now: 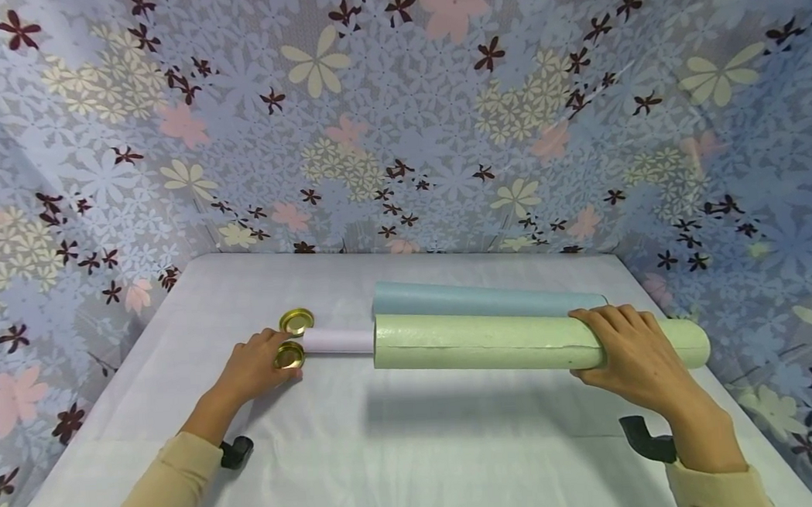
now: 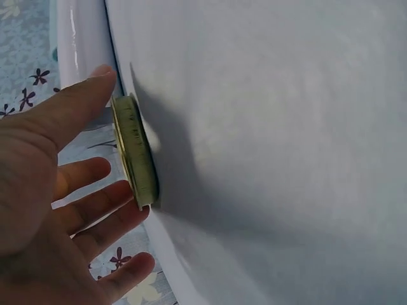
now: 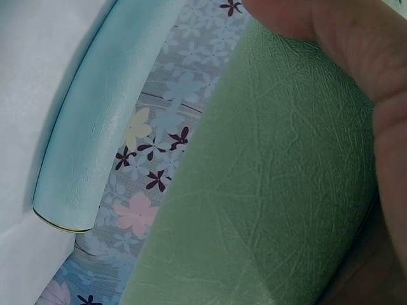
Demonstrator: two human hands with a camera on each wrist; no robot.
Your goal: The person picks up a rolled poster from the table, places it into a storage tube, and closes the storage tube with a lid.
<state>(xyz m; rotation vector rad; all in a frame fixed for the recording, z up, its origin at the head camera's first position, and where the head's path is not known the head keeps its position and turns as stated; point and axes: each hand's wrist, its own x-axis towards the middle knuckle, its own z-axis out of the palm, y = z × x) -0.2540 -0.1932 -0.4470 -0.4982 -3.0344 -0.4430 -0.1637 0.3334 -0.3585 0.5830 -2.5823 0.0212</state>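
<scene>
My right hand [image 1: 624, 352] grips a long pale green roll [image 1: 477, 344] near its right end. The roll is level above the white table, its shadow on the cloth below; up close in the right wrist view its surface looks creased. At the left, my left hand [image 1: 259, 365] holds a round gold lid [image 1: 290, 357] by its rim, thumb on one side and fingertips on the other. In the left wrist view this lid [image 2: 135, 152] shows edge-on, close over the cloth. A second gold lid [image 1: 297, 321] lies just beyond the hand.
A pale lilac roll [image 1: 338, 341] lies beside the lids, its right part hidden behind the green roll. Behind that lies a light blue roll [image 1: 485, 298]. Floral cloth [image 1: 398, 130] hangs around the back and sides of the white-covered table [image 1: 307, 469].
</scene>
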